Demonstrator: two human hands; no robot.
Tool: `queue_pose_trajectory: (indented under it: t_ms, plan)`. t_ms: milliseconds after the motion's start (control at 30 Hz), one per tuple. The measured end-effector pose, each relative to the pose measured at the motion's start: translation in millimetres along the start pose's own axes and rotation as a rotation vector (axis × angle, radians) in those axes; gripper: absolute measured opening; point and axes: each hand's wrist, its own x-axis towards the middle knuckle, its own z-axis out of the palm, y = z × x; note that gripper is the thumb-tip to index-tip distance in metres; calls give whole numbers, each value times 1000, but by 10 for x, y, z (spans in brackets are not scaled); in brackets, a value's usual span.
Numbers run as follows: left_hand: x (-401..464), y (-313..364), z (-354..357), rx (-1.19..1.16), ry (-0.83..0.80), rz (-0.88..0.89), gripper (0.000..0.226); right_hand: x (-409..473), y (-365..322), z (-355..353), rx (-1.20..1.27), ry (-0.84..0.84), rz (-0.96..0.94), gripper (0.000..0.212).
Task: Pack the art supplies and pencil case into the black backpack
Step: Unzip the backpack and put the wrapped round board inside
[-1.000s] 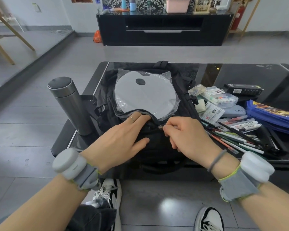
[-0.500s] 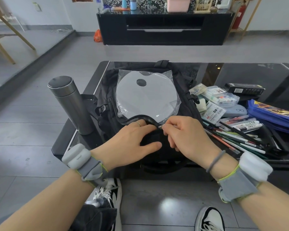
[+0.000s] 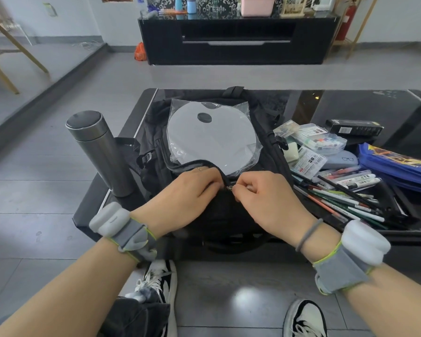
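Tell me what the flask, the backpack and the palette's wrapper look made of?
Flask: likely brushed steel, with a dull grey sheen and a darker cap. Backpack: black woven fabric, matte, seemingly nylon. Wrapper: thin clear plastic film, crinkled and glinting around the white palette.

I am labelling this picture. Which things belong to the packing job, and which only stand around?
For the job: backpack, palette, pens, paint box, left hand, right hand.

Lying about: flask, black box, blue folder.
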Motion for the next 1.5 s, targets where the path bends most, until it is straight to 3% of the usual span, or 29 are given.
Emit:
queue_pose_trajectory:
  t_ms: [67, 333, 500, 867, 1033, 1300, 1500]
  plan:
    - [7, -16, -56, 0, -25, -20, 3, -16, -1, 15, -3, -5, 0, 29]
    - [39, 45, -8, 360, 99, 149, 23, -24, -8, 7, 20, -18, -6, 29]
    - [57, 10, -27, 491, 140, 217, 21, -3, 51, -6, -53, 6, -22, 29]
    - [81, 30, 16, 445, 39, 170, 9, -72, 51, 133, -318, 116, -63, 25]
    - [12, -152, -307, 326, 104, 106, 10, 123, 534, -220, -471, 134, 116, 25]
    - [19, -137, -274, 281, 178, 81, 8, 210, 672, -336, -522, 242, 90, 25]
    - [12, 30, -109, 507, 175, 11, 38, 234, 686, -377, -564, 218, 68, 22]
